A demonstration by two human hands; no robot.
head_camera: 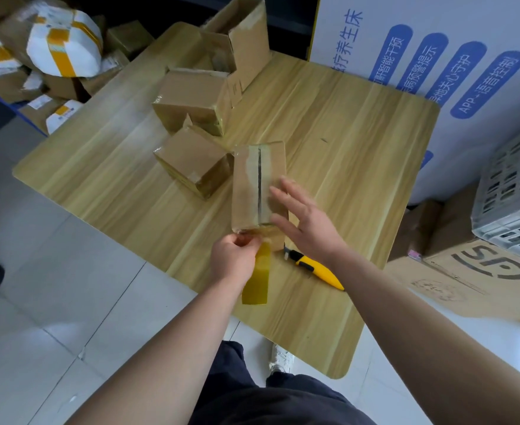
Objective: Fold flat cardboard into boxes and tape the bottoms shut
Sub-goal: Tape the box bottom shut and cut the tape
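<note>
A narrow cardboard box point(251, 185) stands on the wooden table point(344, 142) with its taped bottom flaps facing up; clear tape runs along the dark middle seam. My left hand point(234, 257) pinches a strip of yellowish tape point(258, 279) at the box's near edge, and the loose end hangs down toward me. My right hand point(306, 220) rests with straight, spread fingers against the box's right side and top.
A yellow utility knife point(317, 268) lies on the table just right of my left hand. Two taped boxes point(191, 162) point(191, 99) and an open box point(240, 41) sit further back. Parcels pile at the far left; a grey crate point(516, 194) stands at right.
</note>
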